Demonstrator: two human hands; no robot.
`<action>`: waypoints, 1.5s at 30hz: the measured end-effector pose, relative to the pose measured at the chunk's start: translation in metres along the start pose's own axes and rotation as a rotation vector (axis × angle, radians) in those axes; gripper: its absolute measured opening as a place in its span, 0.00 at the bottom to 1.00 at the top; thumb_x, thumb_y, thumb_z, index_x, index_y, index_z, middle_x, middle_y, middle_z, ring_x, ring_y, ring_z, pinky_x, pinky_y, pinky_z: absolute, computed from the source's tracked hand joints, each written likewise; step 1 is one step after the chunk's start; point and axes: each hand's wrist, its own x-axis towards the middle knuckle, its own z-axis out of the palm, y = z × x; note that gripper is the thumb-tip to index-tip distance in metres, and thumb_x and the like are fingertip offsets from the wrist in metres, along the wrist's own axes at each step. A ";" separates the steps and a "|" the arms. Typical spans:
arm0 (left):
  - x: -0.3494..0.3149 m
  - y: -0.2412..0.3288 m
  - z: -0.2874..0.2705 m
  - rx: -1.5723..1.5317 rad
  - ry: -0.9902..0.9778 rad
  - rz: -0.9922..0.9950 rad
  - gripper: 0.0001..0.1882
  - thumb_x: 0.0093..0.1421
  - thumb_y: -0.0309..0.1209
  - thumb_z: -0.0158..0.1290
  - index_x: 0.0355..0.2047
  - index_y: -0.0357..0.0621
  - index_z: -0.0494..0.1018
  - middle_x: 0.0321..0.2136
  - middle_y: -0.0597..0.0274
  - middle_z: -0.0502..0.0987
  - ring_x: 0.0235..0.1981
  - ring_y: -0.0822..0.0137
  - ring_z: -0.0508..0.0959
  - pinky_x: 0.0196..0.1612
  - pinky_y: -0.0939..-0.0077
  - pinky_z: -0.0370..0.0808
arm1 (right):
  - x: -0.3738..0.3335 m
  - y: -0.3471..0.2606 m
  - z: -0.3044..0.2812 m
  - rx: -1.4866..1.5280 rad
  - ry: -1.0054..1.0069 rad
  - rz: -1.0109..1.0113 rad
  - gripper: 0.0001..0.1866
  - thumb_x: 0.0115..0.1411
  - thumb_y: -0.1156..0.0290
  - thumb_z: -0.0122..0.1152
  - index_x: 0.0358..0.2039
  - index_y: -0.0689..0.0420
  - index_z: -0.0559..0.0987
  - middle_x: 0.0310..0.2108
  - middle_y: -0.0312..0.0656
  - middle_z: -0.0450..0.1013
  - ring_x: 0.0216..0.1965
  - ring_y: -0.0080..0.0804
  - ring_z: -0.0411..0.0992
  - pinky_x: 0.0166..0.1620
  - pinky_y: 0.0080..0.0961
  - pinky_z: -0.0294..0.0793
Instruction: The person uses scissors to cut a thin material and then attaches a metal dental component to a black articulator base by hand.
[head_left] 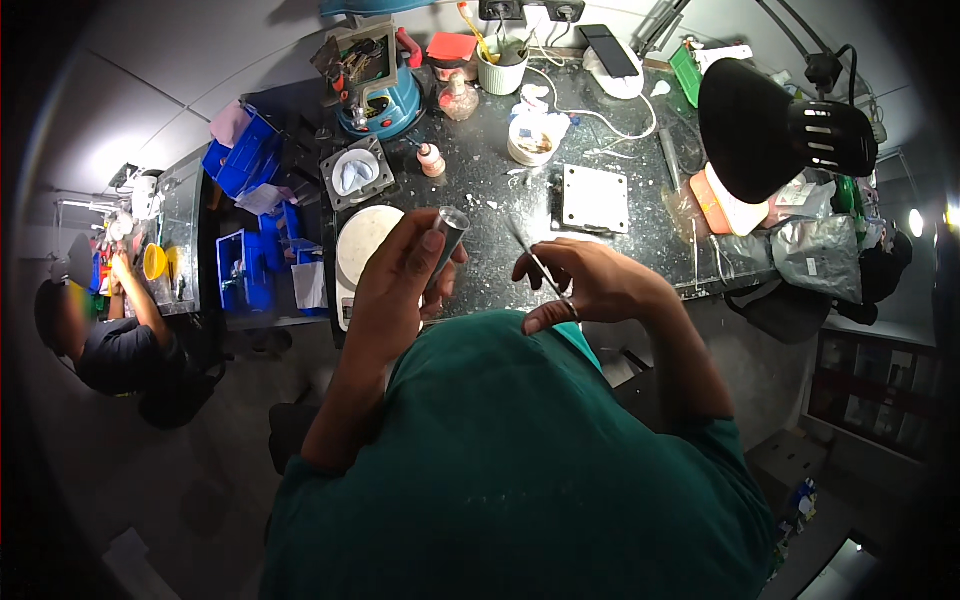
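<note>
My left hand (393,285) is closed around a small silver metal cylinder (453,226), which tilts up above the fist. In my right hand (605,287), thumb and fingers grip a slim metal hand tool (543,267) with a thin, blade-like upper end; its exact kind is too small to make out. The two hands are apart over the bench's front edge. Beyond the right one lies a square metal plate (595,198). Partly behind the left hand is a round white plate on a device (366,240), and farther back a square metal mould (357,174) holds white material.
On the dark, speckled bench (480,190) stand a small pink bottle (431,160), a white tub (531,140) and a blue machine (384,118). A black lamp head (755,135) hangs at the right. Blue bins (245,270) and a seated co-worker (115,345) are at the left.
</note>
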 end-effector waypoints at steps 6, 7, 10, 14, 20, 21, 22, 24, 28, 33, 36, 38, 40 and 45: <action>-0.007 0.005 0.006 0.195 0.037 0.063 0.22 0.73 0.45 0.47 0.57 0.40 0.69 0.34 0.66 0.75 0.28 0.82 0.67 0.31 0.85 0.65 | 0.013 -0.026 -0.013 -0.307 0.007 -0.162 0.42 0.42 0.35 0.75 0.47 0.56 0.78 0.40 0.42 0.75 0.48 0.43 0.72 0.50 0.39 0.73; -0.008 0.004 0.006 0.193 0.037 0.063 0.22 0.73 0.45 0.47 0.57 0.40 0.69 0.34 0.66 0.75 0.28 0.82 0.67 0.31 0.85 0.65 | 0.015 -0.029 -0.014 -0.308 0.006 -0.162 0.42 0.42 0.35 0.75 0.47 0.56 0.78 0.40 0.42 0.75 0.48 0.43 0.72 0.50 0.39 0.73; -0.009 0.001 0.006 0.270 0.090 0.047 0.22 0.72 0.43 0.48 0.56 0.38 0.69 0.36 0.64 0.76 0.32 0.78 0.71 0.37 0.81 0.70 | 0.018 -0.032 -0.016 -0.377 0.029 -0.195 0.45 0.39 0.32 0.75 0.44 0.60 0.78 0.39 0.42 0.75 0.46 0.41 0.72 0.48 0.38 0.73; -0.008 0.000 0.007 0.479 0.104 0.191 0.20 0.71 0.39 0.50 0.55 0.36 0.70 0.39 0.59 0.77 0.40 0.72 0.77 0.43 0.76 0.73 | 0.018 -0.034 -0.017 -0.387 0.027 -0.212 0.45 0.39 0.31 0.74 0.42 0.61 0.78 0.38 0.42 0.75 0.45 0.41 0.71 0.48 0.37 0.73; -0.004 -0.006 0.006 0.476 0.149 0.204 0.20 0.71 0.38 0.50 0.55 0.35 0.70 0.40 0.58 0.78 0.41 0.71 0.78 0.44 0.75 0.74 | 0.022 -0.036 -0.019 -0.408 0.023 -0.106 0.46 0.41 0.24 0.67 0.38 0.59 0.81 0.34 0.44 0.77 0.48 0.43 0.72 0.48 0.41 0.76; -0.003 -0.007 0.005 0.408 0.173 0.145 0.20 0.71 0.38 0.50 0.56 0.35 0.70 0.39 0.58 0.78 0.41 0.72 0.77 0.43 0.75 0.74 | 0.024 -0.036 -0.018 -0.413 0.043 -0.118 0.42 0.43 0.26 0.68 0.34 0.59 0.81 0.31 0.44 0.76 0.46 0.44 0.73 0.45 0.42 0.76; -0.003 -0.009 0.007 0.361 0.193 0.183 0.20 0.72 0.38 0.50 0.56 0.35 0.70 0.36 0.60 0.77 0.39 0.72 0.77 0.42 0.76 0.73 | 0.023 -0.034 -0.018 -0.421 0.058 -0.128 0.39 0.45 0.29 0.68 0.30 0.58 0.81 0.27 0.44 0.76 0.43 0.44 0.75 0.42 0.43 0.77; -0.003 -0.003 0.005 0.285 0.190 0.090 0.21 0.72 0.41 0.50 0.56 0.38 0.71 0.34 0.65 0.76 0.37 0.79 0.75 0.38 0.83 0.71 | 0.025 -0.025 -0.014 -0.393 0.099 -0.148 0.37 0.45 0.31 0.69 0.26 0.59 0.80 0.25 0.45 0.75 0.39 0.46 0.75 0.39 0.44 0.76; 0.004 -0.001 0.001 0.147 0.142 -0.043 0.21 0.72 0.45 0.49 0.52 0.39 0.73 0.30 0.70 0.75 0.27 0.86 0.69 0.28 0.89 0.63 | 0.024 -0.009 -0.009 -0.333 0.161 -0.194 0.34 0.46 0.34 0.71 0.22 0.59 0.79 0.20 0.47 0.72 0.27 0.49 0.76 0.32 0.44 0.74; 0.014 0.007 -0.018 -0.064 -0.174 -0.131 0.20 0.70 0.43 0.51 0.47 0.37 0.73 0.25 0.71 0.71 0.22 0.85 0.65 0.24 0.88 0.59 | 0.020 0.001 -0.005 -0.283 0.147 -0.202 0.32 0.48 0.37 0.71 0.22 0.59 0.79 0.18 0.47 0.72 0.25 0.47 0.76 0.32 0.42 0.73; 0.013 0.002 0.003 0.238 0.111 0.018 0.16 0.66 0.37 0.58 0.47 0.38 0.74 0.28 0.68 0.75 0.27 0.81 0.71 0.29 0.85 0.68 | 0.021 0.001 0.003 -0.262 0.121 -0.087 0.29 0.50 0.41 0.72 0.22 0.59 0.79 0.18 0.47 0.75 0.24 0.46 0.76 0.31 0.39 0.74; 0.014 0.000 0.009 0.365 0.173 0.142 0.16 0.64 0.34 0.61 0.47 0.38 0.74 0.31 0.66 0.77 0.30 0.79 0.74 0.34 0.83 0.71 | 0.020 -0.002 0.009 -0.181 0.113 -0.052 0.29 0.50 0.41 0.72 0.23 0.59 0.79 0.18 0.47 0.75 0.24 0.46 0.76 0.31 0.39 0.74; 0.016 -0.005 0.005 0.425 0.215 0.239 0.17 0.61 0.29 0.64 0.49 0.41 0.74 0.39 0.61 0.81 0.40 0.75 0.79 0.45 0.80 0.75 | 0.018 -0.009 0.013 -0.025 0.107 -0.027 0.32 0.49 0.38 0.73 0.25 0.61 0.79 0.20 0.49 0.75 0.25 0.46 0.78 0.32 0.38 0.75; 0.015 -0.006 0.008 0.436 0.205 0.262 0.18 0.61 0.29 0.64 0.50 0.40 0.76 0.40 0.61 0.82 0.42 0.75 0.79 0.46 0.79 0.75 | 0.026 0.000 0.023 0.176 -0.066 0.017 0.46 0.43 0.29 0.70 0.44 0.62 0.79 0.37 0.50 0.77 0.41 0.45 0.77 0.45 0.39 0.75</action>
